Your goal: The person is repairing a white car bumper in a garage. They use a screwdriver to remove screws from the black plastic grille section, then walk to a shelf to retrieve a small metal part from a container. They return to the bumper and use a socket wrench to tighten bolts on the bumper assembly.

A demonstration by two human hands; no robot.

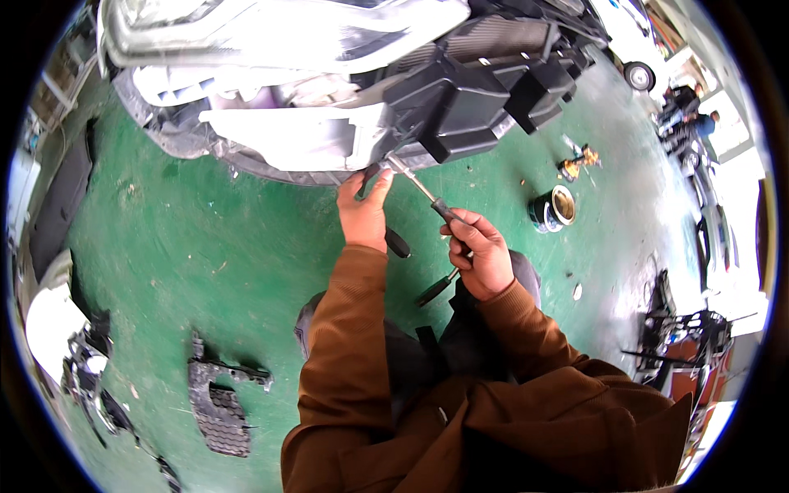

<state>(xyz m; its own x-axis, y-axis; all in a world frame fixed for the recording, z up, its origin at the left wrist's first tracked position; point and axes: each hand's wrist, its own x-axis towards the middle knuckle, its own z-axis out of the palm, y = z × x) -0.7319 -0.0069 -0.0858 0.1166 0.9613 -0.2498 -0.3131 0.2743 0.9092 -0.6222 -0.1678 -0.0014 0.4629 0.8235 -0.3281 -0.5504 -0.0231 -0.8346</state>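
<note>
My right hand [485,256] is closed round the dark handle of a screwdriver [417,181]. Its metal shaft slants up and left to the lower edge of a black plastic car panel [460,99]. Beside the tip, my left hand [363,209] has thumb and fingers closed in on a dark piece under that edge; what exactly they grip is hidden. A white panel [296,135] and a clear headlight [288,37] sit above my hands. Below them, a black-handled tool [398,243] and another black-handled tool [437,289] show near my knees.
An open can [561,207] stands on the green floor [246,246] to the right, near a small yellow-and-black object [580,161]. A black plastic part [220,407] lies at lower left. Further parts line both sides; people [686,115] are far right.
</note>
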